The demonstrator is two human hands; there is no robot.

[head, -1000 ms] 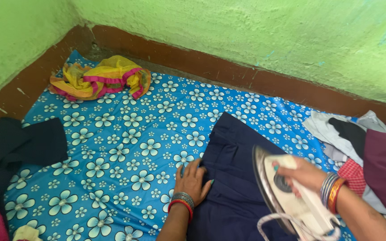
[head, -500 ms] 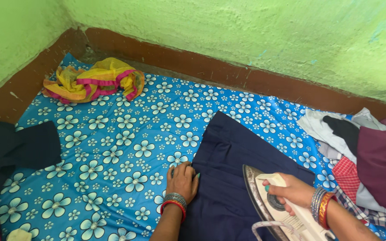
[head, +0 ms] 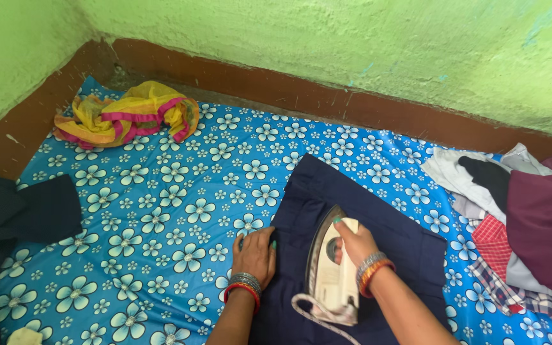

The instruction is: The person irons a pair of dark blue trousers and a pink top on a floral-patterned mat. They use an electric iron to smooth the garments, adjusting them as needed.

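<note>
A dark navy garment [head: 378, 230] lies flat on a blue sheet with white flowers [head: 180, 191]. My left hand [head: 255, 253] presses flat on the garment's left edge, fingers together, bangles on the wrist. My right hand [head: 352, 243] grips the handle of a cream-white electric iron [head: 328, 268], which rests on the navy cloth just right of my left hand. The iron's cord [head: 314, 316] loops toward the bottom edge.
A crumpled yellow and pink cloth [head: 126, 115] lies near the far left corner. Dark folded cloth [head: 20, 217] sits at the left. A pile of mixed clothes [head: 519, 211] is heaped at the right. Green walls with a brown base [head: 276, 89] bound the sheet.
My right hand has swung the iron from the lower right, held tilted up, leftward and down onto the navy garment. My left hand stayed on the cloth's edge.
</note>
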